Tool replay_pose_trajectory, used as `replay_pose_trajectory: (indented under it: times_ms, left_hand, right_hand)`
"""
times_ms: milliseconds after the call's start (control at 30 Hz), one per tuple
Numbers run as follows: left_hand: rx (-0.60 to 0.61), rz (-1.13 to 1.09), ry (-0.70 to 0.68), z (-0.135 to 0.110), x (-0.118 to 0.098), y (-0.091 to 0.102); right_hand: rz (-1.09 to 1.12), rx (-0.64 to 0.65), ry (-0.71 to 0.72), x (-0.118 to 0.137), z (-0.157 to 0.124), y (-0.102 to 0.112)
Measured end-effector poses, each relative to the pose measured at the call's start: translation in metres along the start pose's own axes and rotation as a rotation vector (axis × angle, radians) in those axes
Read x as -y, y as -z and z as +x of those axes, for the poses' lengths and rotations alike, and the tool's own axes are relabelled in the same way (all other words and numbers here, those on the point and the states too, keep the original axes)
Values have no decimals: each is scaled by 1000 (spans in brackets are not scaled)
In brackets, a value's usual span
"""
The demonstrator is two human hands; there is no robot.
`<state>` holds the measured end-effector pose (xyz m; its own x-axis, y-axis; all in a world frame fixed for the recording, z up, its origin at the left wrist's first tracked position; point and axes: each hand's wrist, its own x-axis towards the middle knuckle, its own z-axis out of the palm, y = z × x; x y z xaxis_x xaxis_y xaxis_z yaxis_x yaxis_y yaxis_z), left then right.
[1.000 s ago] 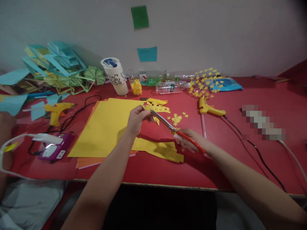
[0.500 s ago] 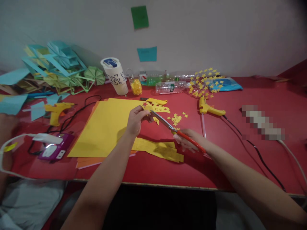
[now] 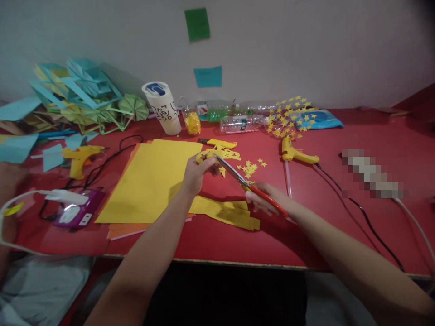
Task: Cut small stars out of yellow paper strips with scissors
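Note:
My left hand is closed, pinching a small piece of yellow paper between thumb and fingers. Red-handled scissors are in my right hand, with their blades pointing up and left so that the tips reach the yellow paper. Just beyond lies a strip of yellow paper with star-shaped holes, beside a yellow cutter knife. Several small cut paper stars are scattered right of the blades. Yellow paper strips lie below my hands.
Yellow sheets top a paper stack at left. Glue guns with cords lie on both sides. A white tumbler, plastic bottles and a star-covered piece stand at the back. Another person's arm rests at far left.
My left hand has turned slightly, and the yellow paper in it now shows more fully above the fingers. The scissors have shifted very little.

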<state>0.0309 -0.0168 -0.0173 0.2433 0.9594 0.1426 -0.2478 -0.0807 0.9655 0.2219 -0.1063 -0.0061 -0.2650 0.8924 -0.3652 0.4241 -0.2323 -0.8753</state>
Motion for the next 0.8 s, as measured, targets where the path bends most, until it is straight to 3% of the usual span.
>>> replay_pose_trajectory:
  times_ms: [433,633,800]
  left_hand:
    - [25,46,53,0,-8,4]
    - [32,105,27,1,-9,7]
    - [33,139,-17,0,-8,8]
  right_hand:
    - [15,75,18,0,-1,7]
    - [-4,68,-41,-5,3,8]
    - [39,86,27,-7,4,8]
